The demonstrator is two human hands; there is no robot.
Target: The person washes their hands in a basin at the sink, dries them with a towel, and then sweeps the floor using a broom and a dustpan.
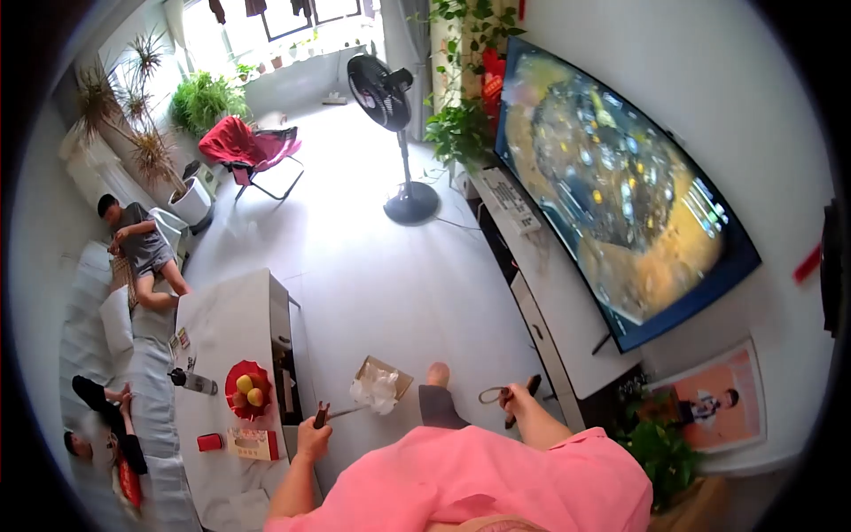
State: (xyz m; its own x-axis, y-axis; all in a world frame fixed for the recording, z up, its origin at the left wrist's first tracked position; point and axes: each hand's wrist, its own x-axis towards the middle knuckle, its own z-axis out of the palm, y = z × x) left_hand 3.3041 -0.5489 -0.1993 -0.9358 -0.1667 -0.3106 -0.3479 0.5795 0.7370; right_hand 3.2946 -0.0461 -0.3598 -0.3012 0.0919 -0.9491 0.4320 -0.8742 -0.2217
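Observation:
My left hand is closed around a brown-handled tool, and a thin grey rod or blade runs from there toward the right. Its exact kind is unclear. Beside the rod's end, on the floor, is a small cardboard box with crumpled white plastic in it. Out to the right, my right hand grips a dark brown object with a pale loop sticking out on its left side; I cannot make out what it is. A bare foot shows between my hands.
Left of me stands a marble-look table with a red fruit plate, bottle and tissue box. Two people are on the sofa. A fan, folding chair and TV cabinet border the floor.

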